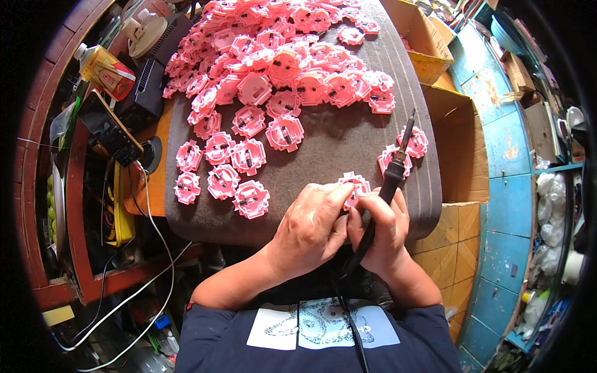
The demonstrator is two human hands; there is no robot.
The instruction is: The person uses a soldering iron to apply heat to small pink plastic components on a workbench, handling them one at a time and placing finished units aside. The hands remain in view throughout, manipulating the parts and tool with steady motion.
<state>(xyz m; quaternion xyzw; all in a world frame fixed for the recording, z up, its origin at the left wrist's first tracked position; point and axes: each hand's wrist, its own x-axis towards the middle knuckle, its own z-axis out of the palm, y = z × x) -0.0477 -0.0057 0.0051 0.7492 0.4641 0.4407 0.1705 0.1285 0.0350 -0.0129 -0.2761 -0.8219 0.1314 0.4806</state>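
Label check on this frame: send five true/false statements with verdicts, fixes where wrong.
1. The right hand holds a soldering iron. True.
2. Only one hand touches a pink piece. False: the left hand and right hand are both at the same pink piece.
3. The iron's tip touches that piece. False: the tip points away, clear of it.
4. A pile of pink pieces lies on the table's far end. True.
5. Cardboard boxes stand left of the table. False: the cardboard boxes are right.

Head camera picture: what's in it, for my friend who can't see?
A person's left hand and right hand hold a small pink part at a dark table, the right hand also gripping a black soldering iron. Beyond them lies a big heap of similar pink parts, with cardboard boxes to the right.
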